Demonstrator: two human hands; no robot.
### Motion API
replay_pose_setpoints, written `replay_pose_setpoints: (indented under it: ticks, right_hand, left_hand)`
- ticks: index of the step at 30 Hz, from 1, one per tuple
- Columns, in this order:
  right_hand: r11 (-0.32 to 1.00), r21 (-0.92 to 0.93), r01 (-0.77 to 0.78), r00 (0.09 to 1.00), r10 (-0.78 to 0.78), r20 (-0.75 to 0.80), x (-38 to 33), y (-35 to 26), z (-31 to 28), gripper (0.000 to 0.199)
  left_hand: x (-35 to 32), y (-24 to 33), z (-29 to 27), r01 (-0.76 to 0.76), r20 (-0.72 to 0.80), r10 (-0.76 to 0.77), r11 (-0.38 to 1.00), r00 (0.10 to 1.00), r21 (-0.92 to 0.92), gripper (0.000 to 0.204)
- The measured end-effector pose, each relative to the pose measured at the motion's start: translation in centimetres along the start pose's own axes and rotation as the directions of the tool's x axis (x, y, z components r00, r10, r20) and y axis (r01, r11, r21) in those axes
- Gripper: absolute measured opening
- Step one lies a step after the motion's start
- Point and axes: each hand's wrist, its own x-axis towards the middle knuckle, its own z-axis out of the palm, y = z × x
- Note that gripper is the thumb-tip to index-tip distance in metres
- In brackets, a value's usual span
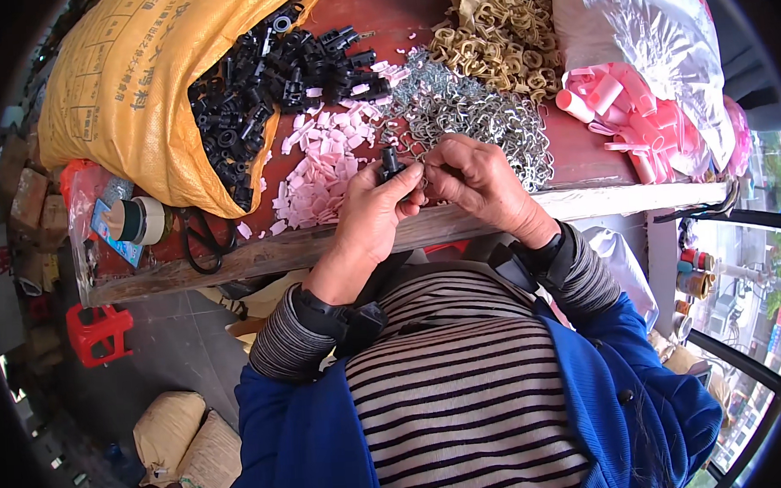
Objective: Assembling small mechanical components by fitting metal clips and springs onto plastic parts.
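My left hand (367, 212) is closed on a small black plastic fitting (391, 161), which stands up between thumb and fingers. Close beside it, my right hand (486, 182) is pinched, its fingertips almost touching the left thumb; whatever it holds is hidden or too small to name. Both hands are above the table's near edge. Just beyond them lie a heap of pale pink plastic pieces (324, 163) and a pile of bent silvery metal hooks (499, 123).
An orange woven sack (126, 90) spills black plastic parts (234, 120) at the left. Brass-coloured rings (517, 38) lie at the back. Pink tubes (635, 112) come out of a clear-white bag (639, 19) at the right. Tape rolls (146, 220) and black scissor-like handles (207, 245) sit near the left edge.
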Motion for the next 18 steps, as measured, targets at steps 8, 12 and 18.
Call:
replay_pose_setpoints:
  ticks: [8, 12, 18]
  right_hand:
    - [0.995, -0.099, -0.013, 1.000, 0.014, 0.016, 0.6, 0.1, 0.2, 0.012]
    - [0.962, -0.270, 0.038, 0.997, -0.021, 0.068, 1.2, -0.9, 0.6, 0.013]
    - [0.896, -0.419, 0.146, 0.989, -0.117, 0.093, 1.5, -2.1, 2.1, 0.019]
  left_hand:
    - [0.2, 0.6, -1.2, 0.044, 0.188, 0.013, 0.955, 0.982, -0.293, 0.023]
    - [-0.7, 0.9, -1.8, 0.026, 0.182, 0.017, 0.972, 0.983, -0.233, 0.026]
    - [-1.1, -0.3, -3.5, 0.009, 0.171, 0.014, 0.991, 0.985, -0.134, 0.028]
